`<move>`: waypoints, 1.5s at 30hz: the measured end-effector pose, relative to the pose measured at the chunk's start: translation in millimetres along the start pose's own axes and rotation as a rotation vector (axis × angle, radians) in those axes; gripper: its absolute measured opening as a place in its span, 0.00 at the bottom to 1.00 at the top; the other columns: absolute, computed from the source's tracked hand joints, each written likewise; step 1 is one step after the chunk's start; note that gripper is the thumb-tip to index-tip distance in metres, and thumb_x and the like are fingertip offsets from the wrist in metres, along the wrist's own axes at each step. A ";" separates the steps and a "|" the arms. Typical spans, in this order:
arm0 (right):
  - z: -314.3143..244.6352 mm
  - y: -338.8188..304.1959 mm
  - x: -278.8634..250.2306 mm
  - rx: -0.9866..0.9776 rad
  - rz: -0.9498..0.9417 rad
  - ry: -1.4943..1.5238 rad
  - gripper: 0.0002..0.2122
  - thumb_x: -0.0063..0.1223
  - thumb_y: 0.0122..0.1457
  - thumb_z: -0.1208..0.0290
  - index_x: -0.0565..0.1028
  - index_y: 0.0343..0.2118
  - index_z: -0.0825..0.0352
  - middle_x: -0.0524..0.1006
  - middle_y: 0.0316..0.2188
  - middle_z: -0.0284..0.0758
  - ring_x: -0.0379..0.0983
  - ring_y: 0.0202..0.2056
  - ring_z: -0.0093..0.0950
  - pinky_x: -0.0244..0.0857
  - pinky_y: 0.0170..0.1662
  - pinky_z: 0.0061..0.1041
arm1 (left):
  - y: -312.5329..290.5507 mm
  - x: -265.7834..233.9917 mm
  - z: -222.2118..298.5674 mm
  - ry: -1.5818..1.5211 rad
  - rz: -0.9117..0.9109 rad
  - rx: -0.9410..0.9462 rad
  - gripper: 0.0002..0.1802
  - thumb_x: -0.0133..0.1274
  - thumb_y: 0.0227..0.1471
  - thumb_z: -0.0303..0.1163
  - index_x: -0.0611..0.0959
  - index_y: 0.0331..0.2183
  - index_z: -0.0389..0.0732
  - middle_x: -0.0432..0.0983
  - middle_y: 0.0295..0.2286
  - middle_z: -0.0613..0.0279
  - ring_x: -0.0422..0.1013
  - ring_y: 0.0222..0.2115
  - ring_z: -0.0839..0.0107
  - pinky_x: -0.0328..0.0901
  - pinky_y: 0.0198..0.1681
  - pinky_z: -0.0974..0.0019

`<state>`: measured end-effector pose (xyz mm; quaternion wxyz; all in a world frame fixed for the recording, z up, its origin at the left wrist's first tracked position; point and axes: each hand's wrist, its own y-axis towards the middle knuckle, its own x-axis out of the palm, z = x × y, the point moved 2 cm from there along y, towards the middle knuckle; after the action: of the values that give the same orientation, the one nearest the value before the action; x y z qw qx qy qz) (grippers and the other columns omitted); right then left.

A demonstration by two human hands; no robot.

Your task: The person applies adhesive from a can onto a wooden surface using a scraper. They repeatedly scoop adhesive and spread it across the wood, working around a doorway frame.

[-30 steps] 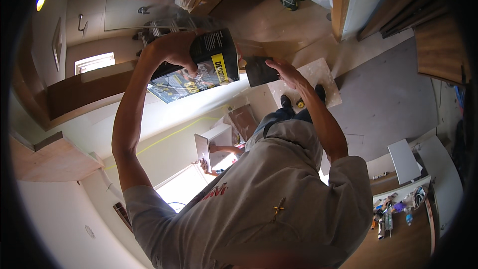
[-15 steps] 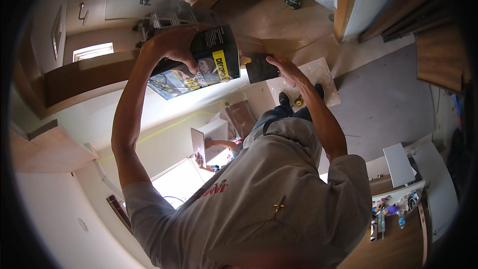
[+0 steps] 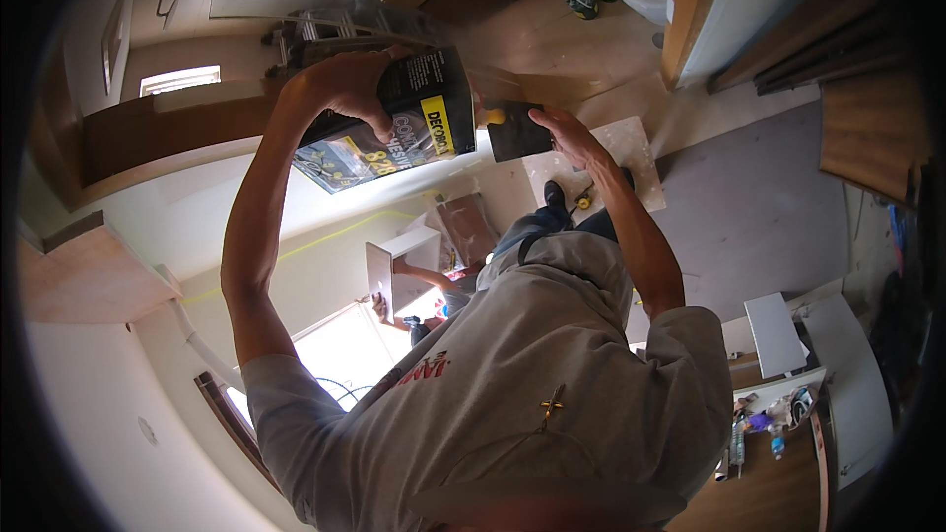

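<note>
My left hand (image 3: 340, 89) is wrapped over the back and side of a black rectangular can (image 3: 424, 94) with a yellow label band, which looks like an adhesive tin. The can is tilted, its printed face turned toward the bright window side. To its right, my right hand (image 3: 572, 138) pinches a thin, flat black plate (image 3: 519, 143), like a spreader, by its right edge. A yellowish blob (image 3: 496, 116) shows on the plate's upper left corner. Between can and plate there is a narrow gap. The can's opening is hidden from view.
A ladder (image 3: 320, 30) leans behind my left hand. Below left, another person's arm (image 3: 424, 276) reaches to a pale box-like panel (image 3: 379, 271). A speckled board (image 3: 636, 158) lies under my feet, beside a grey sheet (image 3: 759, 197). Bottles and tools crowd a shelf (image 3: 778, 414) at right.
Both hands keep their grip on the can and the black plate, with barely any movement. The view has shifted slightly, and the other person's hand and panel sit a little farther left.
</note>
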<state>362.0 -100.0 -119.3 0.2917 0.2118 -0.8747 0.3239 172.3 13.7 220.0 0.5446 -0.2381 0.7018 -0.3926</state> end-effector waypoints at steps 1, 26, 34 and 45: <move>0.1 1.4 -0.3 -0.006 -0.006 0.006 0.25 0.57 0.68 0.56 0.74 0.62 0.68 0.76 0.59 0.36 0.67 0.60 0.28 0.55 0.65 0.32 | 0.8 1.2 -1.8 0.002 0.006 -0.003 0.67 0.78 0.21 0.35 0.64 0.65 0.46 0.84 0.41 0.48 0.81 0.44 0.50 0.72 0.52 0.53; -51.0 -11.9 1.4 0.013 -0.113 -0.019 0.25 0.58 0.68 0.57 0.72 0.63 0.66 0.76 0.53 0.27 0.71 0.48 0.18 0.62 0.51 0.17 | -15.5 188.7 -105.1 -0.780 0.467 0.165 0.72 0.80 0.20 0.27 0.62 0.69 0.48 0.75 0.57 0.55 0.70 0.59 0.57 0.60 0.68 0.57; -65.5 -20.5 5.5 0.053 -0.105 -0.058 0.23 0.57 0.69 0.61 0.72 0.62 0.66 0.79 0.53 0.29 0.77 0.52 0.21 0.71 0.55 0.25 | -3.3 244.4 -104.5 -0.858 0.561 0.216 0.70 0.81 0.23 0.35 0.62 0.69 0.48 0.75 0.57 0.52 0.71 0.58 0.55 0.62 0.67 0.56; -36.0 -13.4 9.1 0.139 -0.153 0.119 0.21 0.59 0.68 0.63 0.73 0.60 0.66 0.79 0.55 0.33 0.78 0.53 0.27 0.72 0.59 0.33 | 12.7 303.6 -117.1 -1.097 0.615 0.337 0.69 0.81 0.25 0.33 0.62 0.68 0.43 0.76 0.54 0.53 0.70 0.58 0.59 0.60 0.66 0.58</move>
<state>376.2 -86.2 -85.2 0.3514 0.2782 -0.8127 0.3725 -27.0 -176.1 45.9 0.9413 -0.1034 0.2868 -0.1448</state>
